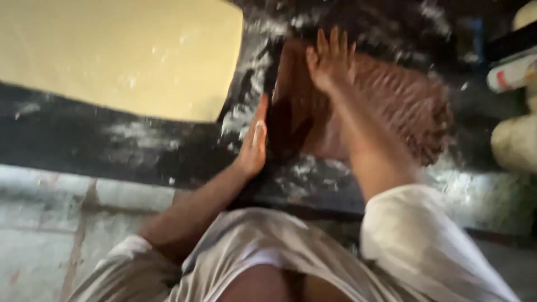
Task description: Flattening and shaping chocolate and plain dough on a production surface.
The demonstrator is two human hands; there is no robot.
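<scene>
Both hands are on the brown dough slab point(363, 106), which lies on the dark floured worktop point(112, 151), right of the big pale yellow dough sheet point(117, 56) and well apart from it. Right hand point(330, 59) is flat on top of the slab, fingers spread and open, palm pressing down near its far edge. Left hand point(254, 142) is also open, fingers straight and together, edge-on against the slab's left side where the dough looks folded or lifted; touching, not clamping. Frame is motion-blurred, so exact contact at the fold is hard to read. Slab surface on the right shows ridged texture. My read: this is pressing and squaring the slab. To do it well: keep the right palm flat, load through the heel of the hand, not the fingertips, to avoid dents. Use the left hand as a straight fence so the side stays true. Flour patches point(251, 106) sit just beside the slab, enough to stop sticking. At the right edge a white-and-red bottle point(512, 72) and pale dough lumps point(514, 142) sit apart from the work.
</scene>
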